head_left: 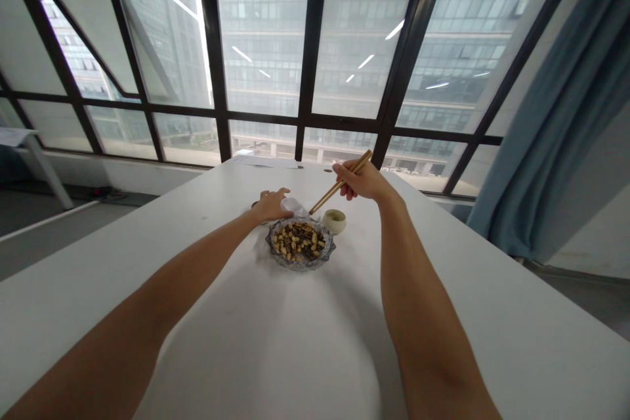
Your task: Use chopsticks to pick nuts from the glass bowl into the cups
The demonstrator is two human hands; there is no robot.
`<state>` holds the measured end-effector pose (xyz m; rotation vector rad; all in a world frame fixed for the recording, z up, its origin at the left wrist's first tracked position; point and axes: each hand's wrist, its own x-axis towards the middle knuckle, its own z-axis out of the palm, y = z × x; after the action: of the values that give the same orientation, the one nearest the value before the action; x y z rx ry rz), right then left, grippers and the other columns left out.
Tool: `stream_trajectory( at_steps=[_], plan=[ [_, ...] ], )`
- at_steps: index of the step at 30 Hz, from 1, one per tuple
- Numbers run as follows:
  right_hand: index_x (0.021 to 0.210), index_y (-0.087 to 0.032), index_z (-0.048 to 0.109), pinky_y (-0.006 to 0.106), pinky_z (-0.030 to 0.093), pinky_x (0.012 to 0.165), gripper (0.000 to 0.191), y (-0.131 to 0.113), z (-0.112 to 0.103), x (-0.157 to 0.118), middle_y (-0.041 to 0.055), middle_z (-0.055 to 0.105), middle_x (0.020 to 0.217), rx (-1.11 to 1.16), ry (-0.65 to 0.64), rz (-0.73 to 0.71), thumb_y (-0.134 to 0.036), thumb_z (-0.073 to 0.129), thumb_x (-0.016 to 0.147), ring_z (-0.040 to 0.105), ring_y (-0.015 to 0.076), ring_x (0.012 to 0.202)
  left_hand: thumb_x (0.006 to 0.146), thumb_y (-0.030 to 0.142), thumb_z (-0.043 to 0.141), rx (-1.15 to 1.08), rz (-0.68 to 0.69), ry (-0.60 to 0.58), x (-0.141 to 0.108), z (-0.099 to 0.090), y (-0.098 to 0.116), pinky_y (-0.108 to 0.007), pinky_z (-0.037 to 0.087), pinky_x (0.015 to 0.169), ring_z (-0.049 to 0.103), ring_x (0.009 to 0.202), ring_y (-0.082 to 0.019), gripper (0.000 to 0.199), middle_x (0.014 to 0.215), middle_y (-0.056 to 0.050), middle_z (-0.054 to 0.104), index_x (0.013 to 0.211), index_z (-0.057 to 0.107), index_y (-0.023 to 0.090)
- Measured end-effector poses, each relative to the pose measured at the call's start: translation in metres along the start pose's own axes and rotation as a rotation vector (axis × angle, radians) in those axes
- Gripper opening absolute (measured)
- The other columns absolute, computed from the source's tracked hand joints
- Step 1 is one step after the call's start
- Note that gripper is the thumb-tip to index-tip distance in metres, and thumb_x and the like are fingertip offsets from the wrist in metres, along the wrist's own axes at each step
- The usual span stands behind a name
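Note:
A pair of wooden chopsticks slants down to the left from my right hand, whose fingers are closed round the upper part. The chopstick tips hang just above the far rim of a scalloped clear glass bowl. Peanuts and dark seeds fill this bowl. My left hand is beyond the bowl's left side, thumb and index finger apart. A crumpled white, filmy thing lies beside its fingertips; I cannot tell whether they touch it. Partly behind this hand shows a small dark reddish thing, its kind hidden.
A small pale green cup stands against the bowl's right side. White papers and a small brown round thing lie at the far end of the white table. Windows rise behind; a blue curtain hangs at right.

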<state>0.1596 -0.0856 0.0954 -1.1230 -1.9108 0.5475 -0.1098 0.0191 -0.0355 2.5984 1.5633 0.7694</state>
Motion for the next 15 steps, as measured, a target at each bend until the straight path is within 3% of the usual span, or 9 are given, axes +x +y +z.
stream_trajectory(
  at_steps=[3, 6, 9, 15],
  plan=[
    [0.071, -0.016, 0.059, 0.018, 0.042, 0.033, 0.047, 0.005, 0.003, 0.003, 0.0031, 0.063, 0.048, 0.022, 0.071, -0.058, -0.056, 0.063, 0.094, 0.057, 0.0107, 0.035, 0.071, 0.039, 0.077, 0.037, 0.169, 0.139, -0.005, -0.003, 0.0, -0.05, 0.03, 0.116, 0.058, 0.124, -0.034, 0.077, 0.133, -0.012, 0.065, 0.141, 0.051, 0.019],
    [0.071, -0.016, 0.059, 0.017, 0.04, 0.032, 0.047, 0.007, 0.008, 0.006, 0.0025, 0.063, 0.05, 0.06, 0.12, -0.104, -0.057, 0.063, 0.093, 0.056, 0.0101, 0.035, 0.073, 0.038, 0.074, 0.04, 0.267, 0.195, -0.011, -0.006, 0.0, -0.049, 0.032, 0.117, 0.054, 0.128, -0.034, 0.077, 0.139, -0.013, 0.061, 0.143, 0.049, 0.018],
    [0.072, -0.016, 0.059, 0.017, 0.039, 0.033, 0.046, 0.007, 0.016, 0.009, 0.002, 0.064, 0.051, 0.109, 0.123, -0.113, -0.057, 0.063, 0.094, 0.057, 0.0098, 0.037, 0.076, 0.043, 0.073, 0.019, 0.296, 0.208, -0.015, -0.009, 0.002, -0.051, 0.032, 0.117, 0.053, 0.129, -0.034, 0.077, 0.142, -0.013, 0.059, 0.144, 0.048, 0.018],
    [0.071, -0.015, 0.06, 0.016, 0.044, 0.039, 0.039, 0.012, 0.031, 0.013, 0.0035, 0.067, 0.058, 0.07, 0.005, -0.079, -0.046, 0.07, 0.092, 0.062, 0.01, 0.045, 0.076, 0.046, 0.074, -0.017, 0.271, 0.223, -0.017, -0.009, 0.01, -0.05, 0.031, 0.118, 0.055, 0.128, -0.033, 0.076, 0.142, -0.012, 0.06, 0.143, 0.049, 0.019]
  ],
)
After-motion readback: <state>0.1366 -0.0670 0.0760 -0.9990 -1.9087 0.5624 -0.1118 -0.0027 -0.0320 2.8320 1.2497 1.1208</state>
